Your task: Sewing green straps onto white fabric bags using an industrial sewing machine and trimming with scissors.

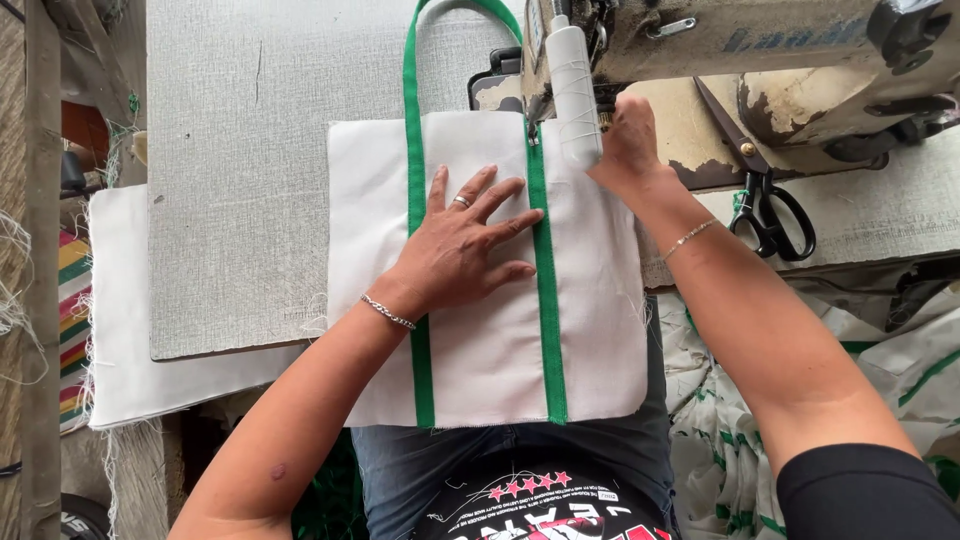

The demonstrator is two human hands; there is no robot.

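Plainly, the sewing machine [720, 50] dominated the bench: a worn cream body stretching along the top right, its paint chipped, standing over a grey textured table [240, 200]. Under its head lay the white cloth panel [600, 300], flat on the table and hanging off the near edge over the person's lap. A green strap [545, 300] ran in two lines up the panel and looped into a handle beyond its far edge; the right-hand line led straight under the needle area.

The left hand [460, 250] rested palm down on the panel between the two green lines, fingers spread wide, the tips of two of them touching the right-hand line. The right hand [625, 150] sat up beside the needle, just right of the strap, fingers curled down onto the cloth; I could not tell if they pinched anything. To my eye, sewing this well called for the flat hand to hold the strap straight and unpuckered while the other steered the cloth evenly, with fingertips kept clear of the needle.

Black-handled scissors [770, 215] lay well to the right. A second white piece [120, 330] hung off the table's left edge, over a striped fabric [72, 330].
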